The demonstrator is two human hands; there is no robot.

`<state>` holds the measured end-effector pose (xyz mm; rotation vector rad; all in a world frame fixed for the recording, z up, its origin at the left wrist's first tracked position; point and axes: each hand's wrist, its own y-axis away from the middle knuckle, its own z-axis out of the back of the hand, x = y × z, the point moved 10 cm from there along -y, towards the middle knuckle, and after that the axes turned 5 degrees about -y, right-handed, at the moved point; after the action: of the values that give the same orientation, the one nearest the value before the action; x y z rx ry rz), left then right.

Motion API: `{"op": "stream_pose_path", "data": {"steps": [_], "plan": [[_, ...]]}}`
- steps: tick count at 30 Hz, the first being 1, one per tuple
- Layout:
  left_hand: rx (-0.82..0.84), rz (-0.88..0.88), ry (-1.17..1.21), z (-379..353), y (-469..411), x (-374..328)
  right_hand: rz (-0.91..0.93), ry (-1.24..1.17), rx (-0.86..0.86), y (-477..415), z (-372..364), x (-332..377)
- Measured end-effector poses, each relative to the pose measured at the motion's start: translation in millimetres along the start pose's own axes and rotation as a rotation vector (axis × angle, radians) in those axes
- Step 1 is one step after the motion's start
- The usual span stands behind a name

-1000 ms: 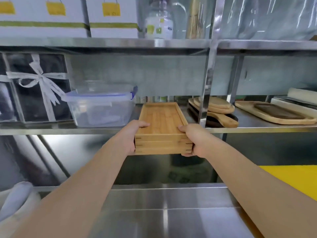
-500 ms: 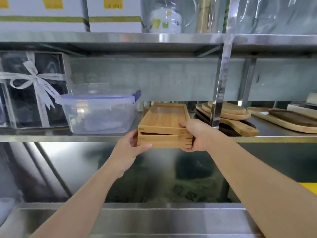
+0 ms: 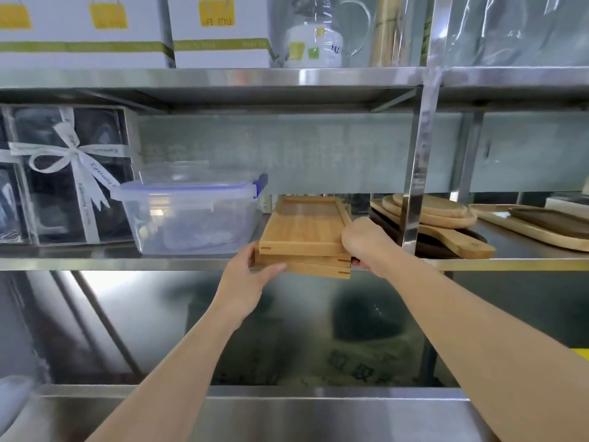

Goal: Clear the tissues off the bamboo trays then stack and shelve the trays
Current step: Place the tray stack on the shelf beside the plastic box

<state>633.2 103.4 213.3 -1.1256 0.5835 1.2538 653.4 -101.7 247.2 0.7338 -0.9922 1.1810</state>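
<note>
A stack of three shallow rectangular bamboo trays [image 3: 304,237] sits at the front edge of a brushed stainless steel shelf [image 3: 127,263], its near end overhanging that edge slightly. The trays are pale golden wood with straight grain, low raised rims and small finger joints visible at the corners. The top tray sits a little askew on the two beneath it. No tissue is visible in the top tray.

The left hand [image 3: 247,275] grips the near left corner of the stack, thumb pressed against the front face of the lower trays and fingers tucked behind. The right hand [image 3: 366,242] is clasped around the near right corner, knuckles on top of the rim and fingers wrapped under the bottom tray. Both bare forearms reach up from the lower edge of the view.

Just left of the trays stands a clear plastic storage box [image 3: 191,215] with a blue-trimmed snap lid. Further left is a dark gift box [image 3: 63,173] behind clear film, tied with a white printed ribbon. To the right, past a shiny steel upright post [image 3: 417,173], lie round and paddle-shaped wooden boards [image 3: 446,224], smooth and stacked.

On the shelf above are white cardboard boxes [image 3: 220,30] with yellow labels and a white jar [image 3: 314,43] wrapped in film.
</note>
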Motion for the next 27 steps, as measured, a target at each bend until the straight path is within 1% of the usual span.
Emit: {"op": "stream_pose_path", "data": {"steps": [4, 7, 8, 9, 11, 12, 14, 16, 18, 21, 24, 27], "plan": [[-0.037, 0.017, 0.028, -0.3, 1.0, 5.3, 0.016, 0.081, -0.034, -2.5, 1.5, 3.7], [-0.045, 0.009, 0.049, 0.6, 0.7, 2.7, 0.110, 0.242, -0.108, -3.1, 7.4, 9.0], [-0.051, 0.005, 0.057, 1.1, 0.7, 1.9, 0.155, 0.228, -0.129, -2.9, 8.7, 9.6], [-0.052, 0.003, 0.055, 1.1, 0.9, 1.1, 0.206, 0.157, -0.123, -1.8, 7.5, 9.0], [-0.048, -0.008, 0.027, 0.4, 2.0, -0.9, 0.322, -0.024, -0.075, 6.5, 3.6, 8.2], [-0.044, -0.018, 0.004, 0.0, 1.7, -1.9, 0.378, -0.066, -0.033, 14.1, 0.2, 8.4], [-0.039, -0.037, -0.035, 0.1, 0.3, -4.0, 0.460, -0.074, 0.055, 27.1, -4.8, 4.2], [-0.039, -0.045, -0.005, 1.8, 0.6, -8.3, 0.509, -0.076, 0.117, 35.6, -5.7, -2.4], [-0.030, -0.072, 0.036, -1.2, 0.5, -13.5, 0.536, -0.051, 0.143, 39.2, -4.0, -8.9], [-0.048, -0.126, 0.021, -6.9, 4.8, -23.9, 0.554, -0.045, 0.169, 37.8, -5.2, -11.1], [-0.107, -0.115, 0.021, -4.5, 3.6, -22.4, 0.542, -0.070, 0.195, 33.3, -8.1, -10.4], [-0.122, -0.076, 0.038, -2.8, 0.8, -15.7, 0.530, -0.070, 0.232, 30.4, -13.9, -11.2]]}}
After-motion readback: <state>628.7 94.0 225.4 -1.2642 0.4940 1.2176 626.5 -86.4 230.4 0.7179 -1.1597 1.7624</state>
